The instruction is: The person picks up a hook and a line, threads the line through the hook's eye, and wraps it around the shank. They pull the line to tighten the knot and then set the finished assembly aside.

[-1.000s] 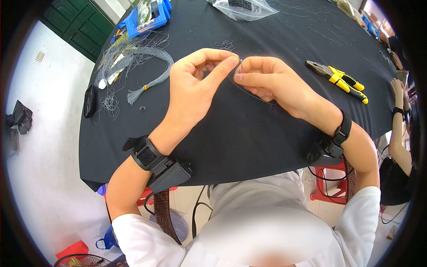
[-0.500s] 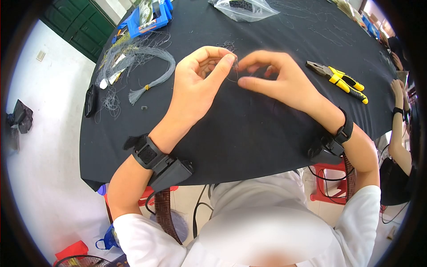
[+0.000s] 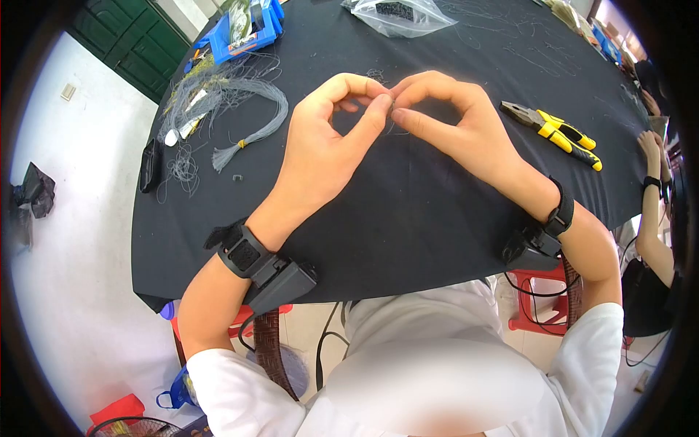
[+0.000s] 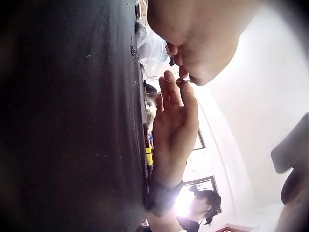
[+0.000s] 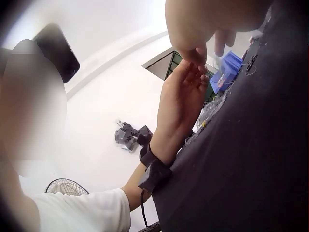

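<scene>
Over the black-covered table, my left hand [image 3: 328, 146] pinches a thin grey line [image 4: 157, 77] between thumb and index finger. My right hand [image 3: 470, 135] meets it fingertip to fingertip, its thumb and index finger pinching the same line where it comes out of the left hand's grip. A fine curve of the line shows just under the fingertips in the head view, and a loop of it crosses the fingers in the left wrist view. The pinched part itself is mostly hidden by the fingertips.
Yellow-and-black pliers [image 3: 553, 132] lie to the right. On the left are a tied bundle of grey line [image 3: 266, 124], a loose tangle [image 3: 182, 173], a black case [image 3: 148, 166] and a blue bin [image 3: 247, 49]. A clear plastic bag [image 3: 400, 22] lies at the back.
My right hand let go and spread its fingers half a second ago; now its thumb and index finger have closed in again at the left fingertips. The left hand keeps its pinch.
</scene>
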`<state>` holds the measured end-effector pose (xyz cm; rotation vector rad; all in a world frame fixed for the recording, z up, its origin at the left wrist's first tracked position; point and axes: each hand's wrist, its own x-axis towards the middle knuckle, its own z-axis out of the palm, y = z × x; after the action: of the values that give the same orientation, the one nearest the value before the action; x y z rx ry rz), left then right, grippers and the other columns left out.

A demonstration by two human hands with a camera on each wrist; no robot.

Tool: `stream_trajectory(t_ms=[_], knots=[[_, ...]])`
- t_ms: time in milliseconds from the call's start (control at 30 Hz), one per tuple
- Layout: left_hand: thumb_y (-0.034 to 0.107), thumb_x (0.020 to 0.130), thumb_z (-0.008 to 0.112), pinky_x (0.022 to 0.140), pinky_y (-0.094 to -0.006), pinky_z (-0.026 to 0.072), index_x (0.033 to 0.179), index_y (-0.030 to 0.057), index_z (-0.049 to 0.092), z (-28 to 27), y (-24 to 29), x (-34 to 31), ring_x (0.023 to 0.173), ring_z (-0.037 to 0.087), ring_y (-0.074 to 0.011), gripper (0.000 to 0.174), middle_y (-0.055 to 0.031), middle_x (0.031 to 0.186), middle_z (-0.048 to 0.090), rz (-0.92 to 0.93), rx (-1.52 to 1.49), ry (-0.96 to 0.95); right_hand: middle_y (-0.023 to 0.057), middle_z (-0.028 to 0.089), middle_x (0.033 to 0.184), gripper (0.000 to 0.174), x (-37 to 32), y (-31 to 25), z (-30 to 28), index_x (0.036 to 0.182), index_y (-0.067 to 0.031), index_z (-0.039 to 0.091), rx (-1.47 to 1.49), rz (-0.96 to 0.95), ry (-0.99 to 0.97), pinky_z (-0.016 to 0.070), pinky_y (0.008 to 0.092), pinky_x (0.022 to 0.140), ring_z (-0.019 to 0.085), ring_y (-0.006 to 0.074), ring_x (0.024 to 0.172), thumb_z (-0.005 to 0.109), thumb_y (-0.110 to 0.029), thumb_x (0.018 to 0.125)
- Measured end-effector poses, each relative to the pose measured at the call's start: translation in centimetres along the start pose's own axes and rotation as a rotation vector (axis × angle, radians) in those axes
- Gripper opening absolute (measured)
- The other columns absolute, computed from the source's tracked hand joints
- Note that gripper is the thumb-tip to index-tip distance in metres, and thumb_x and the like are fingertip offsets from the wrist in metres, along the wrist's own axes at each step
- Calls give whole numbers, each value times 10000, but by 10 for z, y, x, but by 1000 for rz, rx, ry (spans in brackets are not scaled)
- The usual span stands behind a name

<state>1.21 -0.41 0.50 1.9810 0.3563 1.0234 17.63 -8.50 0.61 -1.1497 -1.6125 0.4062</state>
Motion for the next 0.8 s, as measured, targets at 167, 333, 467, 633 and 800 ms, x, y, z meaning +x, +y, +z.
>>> stream_trajectory(t_ms=[167, 333, 467, 633, 800], knots=[[60, 847, 567, 783, -225, 373, 926, -7, 598, -3, 5, 1, 865, 510, -81, 108, -38, 934, 604, 53, 99, -41, 70, 638, 825, 198, 0, -3, -1, 841, 13, 635, 58, 88, 11, 433, 256, 764, 586, 128, 793, 649, -165, 757], [61, 844, 568, 783, -226, 376, 926, -6, 597, -4, 4, 1, 859, 519, -84, 110, -41, 930, 609, 72, 121, -43, 63, 628, 797, 167, 0, -1, 0, 804, -5, 620, 14, 28, 13, 428, 266, 756, 582, 140, 774, 642, -156, 736], [63, 839, 569, 777, -229, 373, 919, 1, 599, -3, 4, 1, 851, 523, -85, 106, -36, 921, 613, 91, 172, -37, 62, 607, 750, 132, 3, -1, -5, 744, -31, 579, -283, -198, 55, 429, 303, 733, 576, 202, 741, 633, -140, 691], [120, 787, 616, 721, -267, 400, 862, 11, 597, -1, 4, 3, 786, 553, -162, 134, -61, 835, 624, 139, 201, 33, 63, 602, 732, 131, 3, -7, -6, 731, -42, 560, -377, -243, 101, 427, 321, 721, 567, 239, 748, 627, -137, 670], [104, 803, 599, 739, -254, 391, 882, 11, 597, -2, 6, 2, 809, 545, -140, 122, -51, 866, 622, 147, 221, 32, 73, 615, 749, 120, 3, -7, -5, 767, -36, 580, -323, -193, 97, 430, 312, 732, 578, 220, 759, 609, -143, 720]])
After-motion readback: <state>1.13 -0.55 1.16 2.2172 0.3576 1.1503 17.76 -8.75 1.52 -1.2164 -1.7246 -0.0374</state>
